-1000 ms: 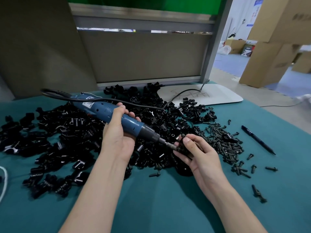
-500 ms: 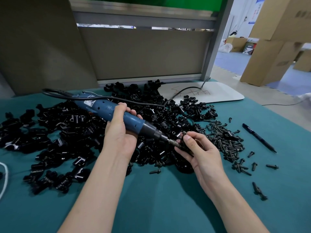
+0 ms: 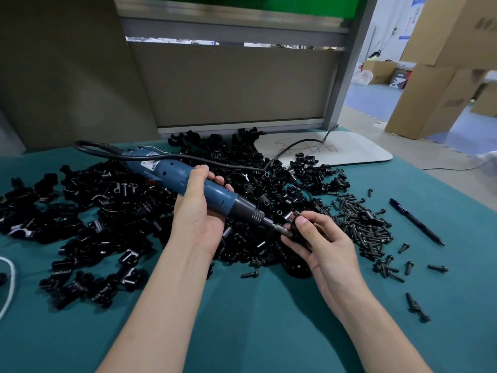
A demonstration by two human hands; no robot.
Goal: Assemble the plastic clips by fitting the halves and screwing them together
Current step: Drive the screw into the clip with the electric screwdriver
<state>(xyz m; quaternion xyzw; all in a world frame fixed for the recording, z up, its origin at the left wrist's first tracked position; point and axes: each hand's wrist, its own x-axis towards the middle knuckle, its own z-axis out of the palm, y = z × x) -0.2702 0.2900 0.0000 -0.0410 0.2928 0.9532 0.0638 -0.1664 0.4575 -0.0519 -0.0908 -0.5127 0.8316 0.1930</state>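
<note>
My left hand (image 3: pixel 199 211) grips the blue electric screwdriver (image 3: pixel 185 181) around its body, bit pointing down to the right. My right hand (image 3: pixel 317 240) pinches a small black plastic clip (image 3: pixel 297 227) between thumb and fingers, and the driver's bit tip meets the clip. Most of the clip is hidden by my fingers. A big heap of black clip halves (image 3: pixel 113 205) spreads across the green table (image 3: pixel 255 319) behind and to the left. A pile of black screws (image 3: pixel 360 222) lies just right of my right hand.
A black pen (image 3: pixel 416 222) lies at the right. Loose screws (image 3: pixel 408 265) are scattered near it. The screwdriver's black cable (image 3: pixel 295 146) runs over a white board (image 3: pixel 349 149) at the back. A grey partition (image 3: pixel 228 84) closes the far edge; a white cord (image 3: pixel 8 281) is at left.
Both hands stay together at the same spot; the driver bit remains on the clip. The view shifted slightly; the hands sit a little higher over the heap.
</note>
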